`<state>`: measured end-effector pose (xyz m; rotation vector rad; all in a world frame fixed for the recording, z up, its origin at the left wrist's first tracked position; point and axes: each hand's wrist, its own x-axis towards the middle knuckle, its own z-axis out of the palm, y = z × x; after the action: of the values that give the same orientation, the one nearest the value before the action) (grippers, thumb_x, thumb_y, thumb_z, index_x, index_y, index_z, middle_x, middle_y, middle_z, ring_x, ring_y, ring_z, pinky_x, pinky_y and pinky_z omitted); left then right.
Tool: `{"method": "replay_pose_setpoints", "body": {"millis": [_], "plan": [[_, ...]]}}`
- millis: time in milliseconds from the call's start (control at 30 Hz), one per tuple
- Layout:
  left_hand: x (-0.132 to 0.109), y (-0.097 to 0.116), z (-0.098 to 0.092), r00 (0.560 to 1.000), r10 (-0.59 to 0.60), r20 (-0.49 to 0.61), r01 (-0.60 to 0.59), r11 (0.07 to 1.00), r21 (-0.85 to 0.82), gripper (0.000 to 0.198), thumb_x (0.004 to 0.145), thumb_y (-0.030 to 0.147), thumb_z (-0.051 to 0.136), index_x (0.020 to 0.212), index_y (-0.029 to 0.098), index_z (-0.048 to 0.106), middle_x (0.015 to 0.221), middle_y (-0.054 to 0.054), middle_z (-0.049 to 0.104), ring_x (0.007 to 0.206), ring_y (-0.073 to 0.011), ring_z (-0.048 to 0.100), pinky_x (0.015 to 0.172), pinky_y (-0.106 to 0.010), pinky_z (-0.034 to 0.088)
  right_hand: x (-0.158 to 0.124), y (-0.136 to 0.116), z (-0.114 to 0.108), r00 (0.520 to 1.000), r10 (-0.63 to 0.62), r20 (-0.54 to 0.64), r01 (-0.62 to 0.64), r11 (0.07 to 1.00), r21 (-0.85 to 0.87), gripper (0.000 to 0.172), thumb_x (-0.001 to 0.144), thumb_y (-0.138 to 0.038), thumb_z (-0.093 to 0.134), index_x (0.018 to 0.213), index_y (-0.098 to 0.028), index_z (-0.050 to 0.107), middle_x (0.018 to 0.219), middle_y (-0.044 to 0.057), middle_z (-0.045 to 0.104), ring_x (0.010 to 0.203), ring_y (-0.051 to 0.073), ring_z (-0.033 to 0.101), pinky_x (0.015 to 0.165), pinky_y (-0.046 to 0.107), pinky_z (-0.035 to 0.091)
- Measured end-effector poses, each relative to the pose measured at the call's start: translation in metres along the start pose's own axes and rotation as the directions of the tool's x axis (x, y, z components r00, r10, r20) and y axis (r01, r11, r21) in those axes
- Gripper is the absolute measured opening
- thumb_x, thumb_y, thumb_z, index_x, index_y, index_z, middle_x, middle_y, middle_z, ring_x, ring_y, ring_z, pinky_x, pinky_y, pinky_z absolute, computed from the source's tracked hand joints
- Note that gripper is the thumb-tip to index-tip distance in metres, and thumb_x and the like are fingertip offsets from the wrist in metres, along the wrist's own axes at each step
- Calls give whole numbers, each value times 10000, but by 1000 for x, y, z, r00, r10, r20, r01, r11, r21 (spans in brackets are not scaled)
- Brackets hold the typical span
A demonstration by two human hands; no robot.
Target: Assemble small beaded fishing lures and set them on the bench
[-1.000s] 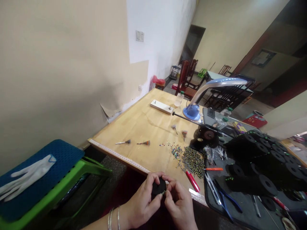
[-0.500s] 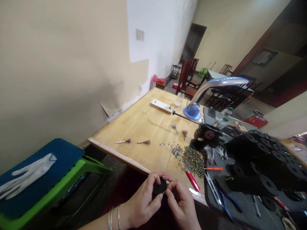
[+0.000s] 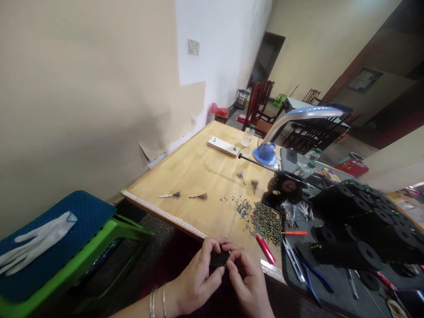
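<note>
Both my hands meet low in the middle of the view, just in front of the near edge of the wooden table (image 3: 198,172). My left hand (image 3: 195,276) is curled round a small black spool (image 3: 218,259). My right hand (image 3: 250,282) is closed with its fingertips pinched against the spool's right side, where a tiny greenish bit shows. Two bangles sit on my left wrist. A heap of dark striped beads (image 3: 266,223) lies on the table beyond my hands.
A red-handled tool (image 3: 265,249), pliers (image 3: 311,274) and a pile of black spools (image 3: 361,221) lie at the right. A blue desk lamp (image 3: 266,152), small brushes (image 3: 198,196) and a white block (image 3: 223,146) stand farther off. A white glove (image 3: 33,243) rests on a green stool at the left.
My hands stay together on the spool; the right fingers have shifted slightly against it. Otherwise nothing has moved.
</note>
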<state>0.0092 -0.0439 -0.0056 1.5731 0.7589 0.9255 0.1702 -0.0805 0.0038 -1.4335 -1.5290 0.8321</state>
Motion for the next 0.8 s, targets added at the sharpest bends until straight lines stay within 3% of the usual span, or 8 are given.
{"method": "replay_pose_setpoints", "body": {"millis": [133,267,467,600,700,800], "plan": [[1,-1,0,1000,-19,19,20,998,-56,246,796,96,503,975,220,388,1190,-116,566,1102,-239,539,969,-407,416,-2,2,2,998,63,-27,-56,977,206,169,881,-345,558,798,-202,590,899,93,689,854,237,658,692,294,537],[3,0,-2,998,-37,51,43,993,-108,271,788,82,509,973,225,371,1214,-117,548,1140,-238,518,999,-421,395,-1,3,2,985,170,-24,-144,895,422,235,876,-409,570,965,-199,626,1024,133,692,929,271,663,688,341,577],[2,0,-2,998,-45,49,49,994,-97,293,781,58,509,970,230,366,1285,-129,497,1211,-252,472,1027,-454,366,9,2,0,976,214,46,-211,863,458,251,804,-433,655,866,-190,666,1004,123,706,881,270,668,626,318,568],[3,1,-3,998,-42,53,47,995,-89,300,779,58,513,979,228,368,1298,-138,480,1235,-258,445,1042,-476,335,12,2,3,979,198,41,-193,857,478,214,797,-388,674,742,-187,628,976,111,697,932,276,651,693,327,549],[4,0,-4,998,-53,35,57,988,-144,264,792,85,510,960,227,365,1279,-135,488,1224,-260,448,1034,-483,335,9,5,6,980,200,13,-181,854,488,206,827,-383,637,756,-194,594,997,106,687,920,263,647,693,318,539],[5,-3,-3,998,-67,21,70,978,-198,226,816,122,510,953,226,364,1261,-134,498,1226,-262,440,1038,-492,319,4,7,9,987,158,-30,-130,897,423,187,863,-376,592,787,-206,580,1037,94,673,976,250,627,793,328,514]]}}
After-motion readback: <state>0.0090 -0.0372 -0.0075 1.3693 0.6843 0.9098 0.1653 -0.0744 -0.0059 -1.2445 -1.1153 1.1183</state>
